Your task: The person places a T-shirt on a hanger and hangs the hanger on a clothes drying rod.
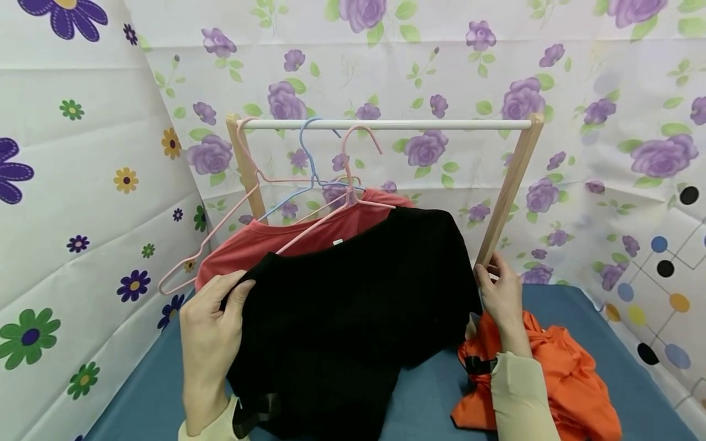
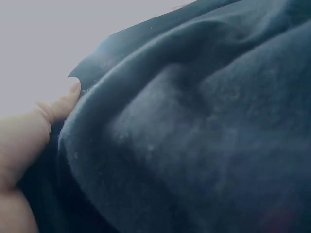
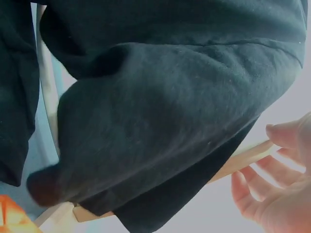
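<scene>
Black top, likely light and soft, best held by its shoulders, is pinched by left hand, post gripped by right hand.

1. The left hand is bare, with slender fingers and a rounded thumb tip.
2. Its left sleeve is pale, between beige and light green; only a short stretch shows at the near edge, ending below the wrist.
3. A black left strap crosses that cuff; its right end is dark and hard to make out.
4. The right hand is bare too.
5. Its right sleeve matches in colour, plain and long, lightly creased, running to the near edge.
6. A black right strap juts from the cuff's left side.
</scene>
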Action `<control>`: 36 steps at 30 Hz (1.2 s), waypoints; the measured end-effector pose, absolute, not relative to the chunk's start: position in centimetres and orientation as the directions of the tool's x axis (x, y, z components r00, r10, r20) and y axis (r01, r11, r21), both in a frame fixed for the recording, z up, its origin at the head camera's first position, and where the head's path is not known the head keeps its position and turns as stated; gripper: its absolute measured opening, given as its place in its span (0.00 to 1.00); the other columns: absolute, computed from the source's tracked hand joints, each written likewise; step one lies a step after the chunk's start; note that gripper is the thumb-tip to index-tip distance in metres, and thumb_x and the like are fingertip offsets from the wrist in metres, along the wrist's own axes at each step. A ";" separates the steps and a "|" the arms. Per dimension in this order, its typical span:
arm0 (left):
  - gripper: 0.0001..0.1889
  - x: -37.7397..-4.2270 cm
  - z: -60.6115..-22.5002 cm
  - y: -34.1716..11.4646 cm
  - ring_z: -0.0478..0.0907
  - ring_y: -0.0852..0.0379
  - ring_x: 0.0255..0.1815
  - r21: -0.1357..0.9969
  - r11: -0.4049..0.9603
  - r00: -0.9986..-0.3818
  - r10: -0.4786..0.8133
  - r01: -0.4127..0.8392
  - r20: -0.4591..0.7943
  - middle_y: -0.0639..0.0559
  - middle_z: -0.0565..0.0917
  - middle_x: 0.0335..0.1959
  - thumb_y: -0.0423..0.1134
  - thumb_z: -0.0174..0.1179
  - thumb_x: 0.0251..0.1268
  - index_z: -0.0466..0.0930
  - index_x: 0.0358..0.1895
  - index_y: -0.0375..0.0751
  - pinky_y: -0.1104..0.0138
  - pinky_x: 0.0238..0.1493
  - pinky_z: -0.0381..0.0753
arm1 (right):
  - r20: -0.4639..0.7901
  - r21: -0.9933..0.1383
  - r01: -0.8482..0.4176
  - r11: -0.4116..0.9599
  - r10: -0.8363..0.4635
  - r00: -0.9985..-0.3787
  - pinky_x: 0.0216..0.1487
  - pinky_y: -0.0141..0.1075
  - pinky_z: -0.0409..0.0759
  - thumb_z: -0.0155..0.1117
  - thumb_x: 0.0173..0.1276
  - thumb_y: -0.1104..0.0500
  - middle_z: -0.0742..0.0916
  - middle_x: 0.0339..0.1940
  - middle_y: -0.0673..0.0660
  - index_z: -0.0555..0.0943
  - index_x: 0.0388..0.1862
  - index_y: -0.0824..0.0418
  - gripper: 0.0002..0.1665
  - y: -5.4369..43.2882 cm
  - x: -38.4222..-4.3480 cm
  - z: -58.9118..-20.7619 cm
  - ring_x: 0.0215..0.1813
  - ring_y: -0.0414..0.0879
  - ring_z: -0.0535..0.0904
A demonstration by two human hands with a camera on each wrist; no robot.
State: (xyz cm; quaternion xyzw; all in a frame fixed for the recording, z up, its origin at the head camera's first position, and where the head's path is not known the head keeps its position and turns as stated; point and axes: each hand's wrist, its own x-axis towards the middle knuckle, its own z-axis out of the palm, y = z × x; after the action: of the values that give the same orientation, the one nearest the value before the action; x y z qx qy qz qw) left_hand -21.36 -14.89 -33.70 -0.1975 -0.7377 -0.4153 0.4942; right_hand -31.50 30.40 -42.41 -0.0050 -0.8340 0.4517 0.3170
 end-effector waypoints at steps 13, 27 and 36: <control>0.08 -22.9 -32.9 -14.2 0.78 0.67 0.42 0.429 0.576 -0.411 -0.171 0.696 0.896 0.45 0.86 0.36 0.23 0.66 0.58 0.86 0.40 0.34 0.76 0.47 0.69 | 0.533 -0.763 -0.297 0.574 0.298 -0.792 0.51 0.52 0.77 0.57 0.75 0.60 0.82 0.54 0.66 0.71 0.69 0.60 0.24 30.3 -31.7 -42.6 0.56 0.58 0.78; 0.05 -25.0 -32.7 -12.7 0.81 0.57 0.37 0.434 0.581 -0.358 -0.249 0.689 0.900 0.45 0.86 0.34 0.29 0.66 0.61 0.87 0.38 0.36 0.76 0.44 0.71 | 0.527 -0.768 -0.299 0.566 0.294 -0.798 0.47 0.33 0.77 0.56 0.76 0.58 0.80 0.56 0.66 0.69 0.71 0.62 0.27 30.4 -31.4 -42.8 0.56 0.58 0.78; 0.05 -26.0 -32.8 -12.8 0.82 0.53 0.38 0.460 0.590 -0.363 -0.283 0.663 0.888 0.45 0.87 0.35 0.33 0.65 0.63 0.87 0.39 0.36 0.77 0.46 0.71 | 0.536 -0.762 -0.294 0.577 0.306 -0.787 0.48 0.41 0.78 0.55 0.76 0.58 0.80 0.56 0.65 0.69 0.71 0.61 0.26 30.3 -31.5 -42.8 0.56 0.57 0.78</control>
State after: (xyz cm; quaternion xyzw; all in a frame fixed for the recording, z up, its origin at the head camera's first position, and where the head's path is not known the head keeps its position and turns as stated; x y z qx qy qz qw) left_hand -26.03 -12.76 -32.76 -0.1351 -0.7036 -0.4320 0.5479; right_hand -31.47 30.29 -42.82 -0.0037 -0.8257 0.4600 0.3265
